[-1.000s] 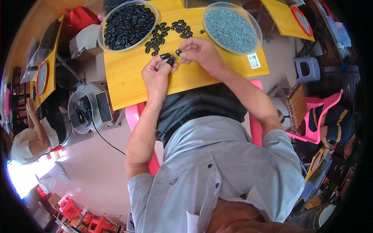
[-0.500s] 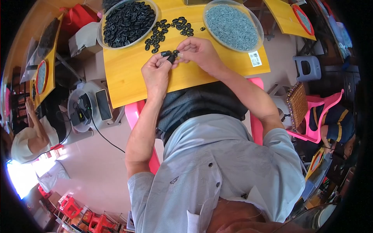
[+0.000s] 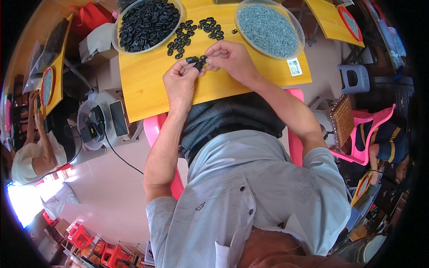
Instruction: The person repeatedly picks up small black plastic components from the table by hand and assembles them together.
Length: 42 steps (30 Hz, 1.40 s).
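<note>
Over a yellow table point(image 3: 147, 85) my left hand point(image 3: 178, 82) pinches a small black ring-shaped part point(image 3: 193, 60) at its fingertips. My right hand point(image 3: 230, 58) meets it from the right, its fingertips closed on the same black piece point(image 3: 202, 59). Just beyond the hands lies a loose scatter of black rings point(image 3: 187, 33). A clear bowl heaped with black rings point(image 3: 147, 22) stands at the far left. Another clear bowl full of small grey metal pieces point(image 3: 268, 27) stands at the far right.
A white label point(image 3: 294, 67) lies on the table's right part. I sit on a pink chair point(image 3: 154, 129). Left of me is a low stand with a phone and cables point(image 3: 100, 123). Other people sit at the left point(image 3: 35, 152) and right point(image 3: 384, 143).
Both hands stayed together over the table, shifting slightly toward me while working the small black part between the fingertips.
</note>
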Tool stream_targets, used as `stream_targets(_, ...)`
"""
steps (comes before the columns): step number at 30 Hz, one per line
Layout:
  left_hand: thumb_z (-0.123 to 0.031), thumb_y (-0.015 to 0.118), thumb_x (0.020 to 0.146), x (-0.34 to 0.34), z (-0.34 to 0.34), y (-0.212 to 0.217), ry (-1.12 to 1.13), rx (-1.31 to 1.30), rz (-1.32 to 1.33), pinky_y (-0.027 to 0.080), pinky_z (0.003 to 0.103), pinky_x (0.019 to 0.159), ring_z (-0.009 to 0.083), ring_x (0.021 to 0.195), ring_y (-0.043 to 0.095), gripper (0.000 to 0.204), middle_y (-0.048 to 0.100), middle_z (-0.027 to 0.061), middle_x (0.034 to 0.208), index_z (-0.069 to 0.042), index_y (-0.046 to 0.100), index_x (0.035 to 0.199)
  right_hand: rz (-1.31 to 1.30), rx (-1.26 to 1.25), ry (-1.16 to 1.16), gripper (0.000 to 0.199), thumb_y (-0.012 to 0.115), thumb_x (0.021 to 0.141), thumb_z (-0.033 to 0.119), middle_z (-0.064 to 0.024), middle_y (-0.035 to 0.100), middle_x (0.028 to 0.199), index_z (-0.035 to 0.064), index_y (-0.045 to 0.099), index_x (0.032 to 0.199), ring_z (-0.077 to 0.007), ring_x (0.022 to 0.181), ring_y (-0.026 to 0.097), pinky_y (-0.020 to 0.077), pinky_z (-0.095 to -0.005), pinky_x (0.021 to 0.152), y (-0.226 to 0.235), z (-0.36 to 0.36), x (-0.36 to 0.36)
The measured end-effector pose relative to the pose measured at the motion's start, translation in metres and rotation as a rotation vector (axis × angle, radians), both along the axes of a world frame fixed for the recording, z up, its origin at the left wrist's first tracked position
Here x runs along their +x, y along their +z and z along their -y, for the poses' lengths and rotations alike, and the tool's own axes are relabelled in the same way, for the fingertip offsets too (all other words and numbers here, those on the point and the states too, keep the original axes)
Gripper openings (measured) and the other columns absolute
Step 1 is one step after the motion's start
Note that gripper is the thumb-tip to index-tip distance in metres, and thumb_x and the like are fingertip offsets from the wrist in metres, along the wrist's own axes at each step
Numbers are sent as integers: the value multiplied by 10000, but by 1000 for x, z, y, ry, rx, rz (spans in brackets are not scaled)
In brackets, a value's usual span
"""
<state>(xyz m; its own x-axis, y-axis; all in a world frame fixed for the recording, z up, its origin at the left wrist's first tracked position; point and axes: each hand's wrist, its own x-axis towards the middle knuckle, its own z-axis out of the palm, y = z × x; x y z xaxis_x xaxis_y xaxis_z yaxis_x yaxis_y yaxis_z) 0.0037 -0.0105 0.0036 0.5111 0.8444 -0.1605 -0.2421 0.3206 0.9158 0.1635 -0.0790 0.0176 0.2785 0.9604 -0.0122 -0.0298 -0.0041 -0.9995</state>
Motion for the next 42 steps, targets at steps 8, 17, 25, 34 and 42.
stream_targets(8,73,579,863,1,2,4,21,1,-44,528,229,725,149,747,677,146,710,149,889,96,632,998,17,-15,-2,173,618,861,39,-100,698,842,-61,624,1003,-131,740,682,541,-248,654,2,0,-1)
stream_targets(17,81,590,856,2,3,4,34,-33,-17,542,235,701,156,733,683,139,709,147,897,98,637,985,41,-8,-2,158,613,860,32,-97,695,812,-59,638,987,-128,710,675,536,-243,639,3,0,-3)
stream_targets(25,81,608,855,2,5,2,-25,54,-8,556,244,724,150,762,685,146,707,138,893,88,624,1000,46,-64,78,139,627,873,36,-74,673,773,-40,659,984,-120,684,653,511,-234,628,8,0,9)
stream_targets(34,90,600,843,2,2,5,-51,50,-56,553,248,730,146,761,676,136,705,135,895,81,612,978,6,-65,71,141,647,858,37,-66,674,786,-48,660,970,-113,685,648,509,-230,625,8,2,8)
stream_targets(42,107,581,830,1,3,5,-58,37,-43,556,251,732,147,770,676,165,706,138,900,76,615,989,24,-80,60,139,655,847,29,-70,676,785,-49,666,962,-113,672,648,515,-231,621,9,1,7)
